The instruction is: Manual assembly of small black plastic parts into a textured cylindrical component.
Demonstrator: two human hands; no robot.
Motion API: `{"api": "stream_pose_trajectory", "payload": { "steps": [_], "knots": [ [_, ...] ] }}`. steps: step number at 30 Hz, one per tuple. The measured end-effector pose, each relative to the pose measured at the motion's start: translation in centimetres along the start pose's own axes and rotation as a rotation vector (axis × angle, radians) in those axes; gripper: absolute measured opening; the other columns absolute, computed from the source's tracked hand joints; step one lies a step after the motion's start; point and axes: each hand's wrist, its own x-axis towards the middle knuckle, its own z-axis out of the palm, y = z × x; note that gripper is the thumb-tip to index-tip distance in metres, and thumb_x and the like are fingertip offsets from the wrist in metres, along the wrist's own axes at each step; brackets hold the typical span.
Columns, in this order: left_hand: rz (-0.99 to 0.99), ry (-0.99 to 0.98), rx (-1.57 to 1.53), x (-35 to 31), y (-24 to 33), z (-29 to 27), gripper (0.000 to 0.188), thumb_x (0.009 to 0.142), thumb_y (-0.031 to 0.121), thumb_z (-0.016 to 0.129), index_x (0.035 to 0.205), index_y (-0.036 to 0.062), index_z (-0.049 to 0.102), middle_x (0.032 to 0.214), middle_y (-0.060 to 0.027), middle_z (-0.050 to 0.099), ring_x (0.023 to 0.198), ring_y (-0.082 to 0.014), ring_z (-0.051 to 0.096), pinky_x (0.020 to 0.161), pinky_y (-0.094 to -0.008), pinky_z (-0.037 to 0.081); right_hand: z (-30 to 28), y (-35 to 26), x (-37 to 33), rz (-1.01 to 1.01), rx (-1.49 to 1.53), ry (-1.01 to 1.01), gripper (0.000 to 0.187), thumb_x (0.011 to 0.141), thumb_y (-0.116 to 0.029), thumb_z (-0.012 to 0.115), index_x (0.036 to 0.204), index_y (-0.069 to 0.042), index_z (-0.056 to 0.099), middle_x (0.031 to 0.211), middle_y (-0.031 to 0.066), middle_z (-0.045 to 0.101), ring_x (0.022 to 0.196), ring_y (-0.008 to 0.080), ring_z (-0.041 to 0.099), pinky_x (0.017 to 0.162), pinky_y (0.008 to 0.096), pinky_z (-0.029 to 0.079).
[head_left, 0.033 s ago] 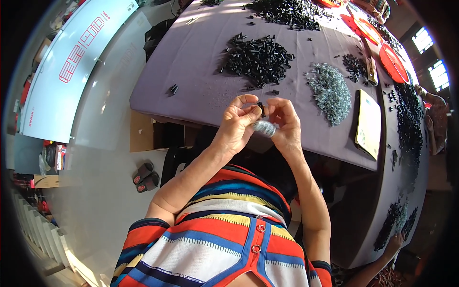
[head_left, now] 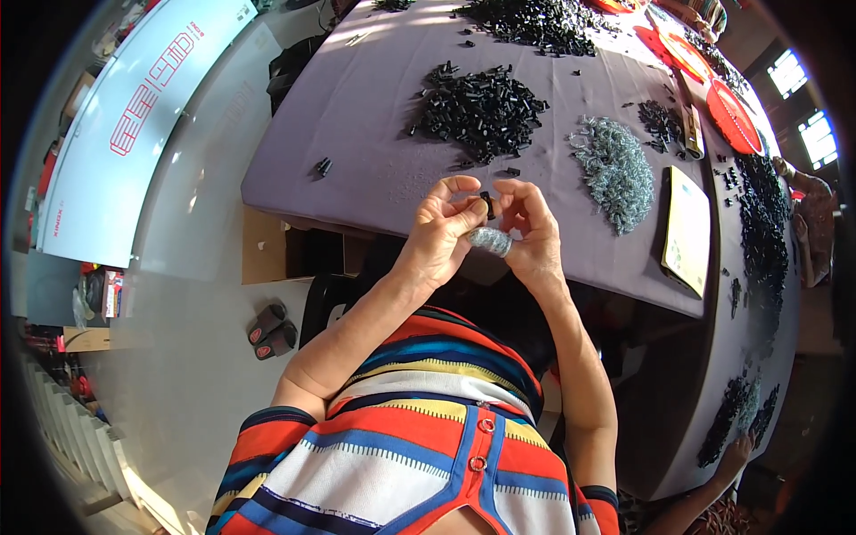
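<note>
Just off the table's near edge, my left hand (head_left: 437, 234) pinches a small black plastic part (head_left: 487, 206) between thumb and fingers. My right hand (head_left: 533, 234) faces it from the other side, its fingers curled close to the part. At the right hand's thumb there is a shiny grey mottled bundle (head_left: 489, 241); whether it is held or wrapped around the thumb I cannot tell. Beyond my hands lies a heap of similar black parts (head_left: 481, 111), and to the right of it a pile of small silvery-grey pieces (head_left: 615, 174).
A yellowish booklet (head_left: 687, 232) lies near the right edge of the cloth-covered table (head_left: 348, 160). Red trays (head_left: 736, 118) and more black parts (head_left: 526, 25) are farther off. At lower right, another person's hand (head_left: 738, 453) touches a pile. Dark slippers (head_left: 272, 330) stand on the floor.
The grey bundle and my right hand's fingers have shifted very slightly left. My left hand keeps its place with the black part.
</note>
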Motion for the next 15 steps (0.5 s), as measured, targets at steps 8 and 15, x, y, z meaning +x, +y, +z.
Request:
{"api": "stream_pose_trajectory", "payload": {
  "steps": [8,15],
  "knots": [
    [-0.09,0.032,0.139,-0.6,0.6,1.2,0.027,0.085,-0.001,0.057,0.11,0.0064,0.049,0.091,-0.0083,0.061,0.087,-0.0154,0.059,0.079,-0.0272,0.048,-1.0,0.1,0.4,-0.12,-0.06,-0.119,0.036,0.066,-0.002,0.074,0.099,-0.006,0.059,0.089,-0.0007,0.049,0.07,0.0076,0.045,0.06,0.0215,0.04],
    [-0.116,-0.017,-0.024,-0.8,0.9,1.3,0.027,0.084,0.001,0.06,0.109,0.0063,0.052,0.093,-0.0061,0.061,0.089,-0.0151,0.059,0.083,-0.0265,0.047,-0.5,-0.3,0.2,-0.125,0.163,-0.123,0.036,0.067,-0.005,0.075,0.098,-0.007,0.059,0.086,-0.003,0.047,0.074,0.0066,0.043,0.067,0.0197,0.039]
  ]
}}
